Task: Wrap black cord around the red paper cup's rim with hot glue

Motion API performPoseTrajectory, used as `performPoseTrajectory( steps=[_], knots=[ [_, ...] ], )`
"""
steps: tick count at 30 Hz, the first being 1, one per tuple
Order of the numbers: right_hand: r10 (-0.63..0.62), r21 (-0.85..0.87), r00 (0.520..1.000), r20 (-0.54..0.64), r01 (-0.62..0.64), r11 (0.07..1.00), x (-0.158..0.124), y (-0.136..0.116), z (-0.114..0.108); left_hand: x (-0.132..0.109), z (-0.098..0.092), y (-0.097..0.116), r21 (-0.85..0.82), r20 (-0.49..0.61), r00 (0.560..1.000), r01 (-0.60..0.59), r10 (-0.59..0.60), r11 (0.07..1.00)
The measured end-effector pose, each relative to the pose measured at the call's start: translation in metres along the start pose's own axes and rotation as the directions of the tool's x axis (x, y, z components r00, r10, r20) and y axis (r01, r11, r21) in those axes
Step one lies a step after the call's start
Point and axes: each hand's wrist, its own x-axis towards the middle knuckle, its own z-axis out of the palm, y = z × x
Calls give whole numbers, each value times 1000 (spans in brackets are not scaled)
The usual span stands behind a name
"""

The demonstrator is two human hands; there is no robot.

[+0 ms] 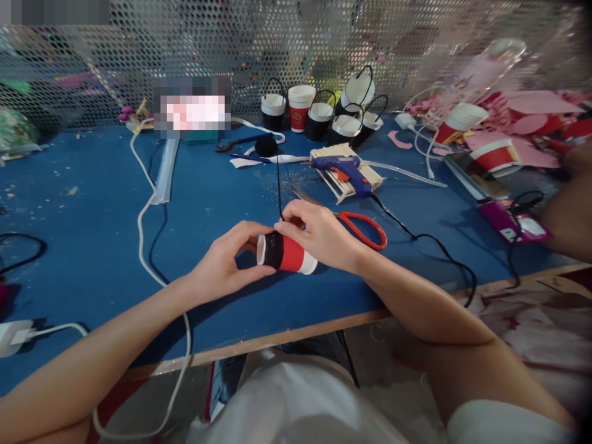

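Note:
A small red paper cup (292, 254) lies on its side above the near part of the table, its left end wound with a black band of cord. My left hand (230, 258) grips the cup by that end, thumb below and fingers above. With thumb and fingers closed, my right hand (314, 229) pinches the black cord (279, 185) against the top of the cup. That cord runs back to a black ball of cord (266, 146). Right behind my right hand lie scissors with red handles (377, 237), their blades partly hidden.
A blue glue gun (345, 169) rests on a wooden stick rack (340, 150). Behind stand several black-wrapped cups with handles (320, 117) and a stack of red cups (301, 108). Pliers (235, 143) lie nearby. A white cable (141, 231) crosses the left side. Another person's arm (567, 203) is at right.

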Motion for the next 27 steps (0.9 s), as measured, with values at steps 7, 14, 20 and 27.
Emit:
performPoseTrajectory(
  steps=[7, 14, 20, 27],
  knots=[
    [-31, 25, 999, -9, 31, 999, 2, 2, -1, 0, -2, 1, 57, 12, 998, -67, 67, 996],
    [-47, 168, 998, -35, 52, 984, 5, 1, -2, 0, -3, 2, 191, 70, 992, -112, 101, 975],
    [-50, 256, 999, 5, 47, 966, 12, -1, 1, -1, -3, 8, 358, 175, 974, -200, 145, 912],
    [19, 31, 996, -83, -17, 999, 11, 5, -6, -1, -4, 8, 355, 130, 988, -122, 80, 927]
  ],
)
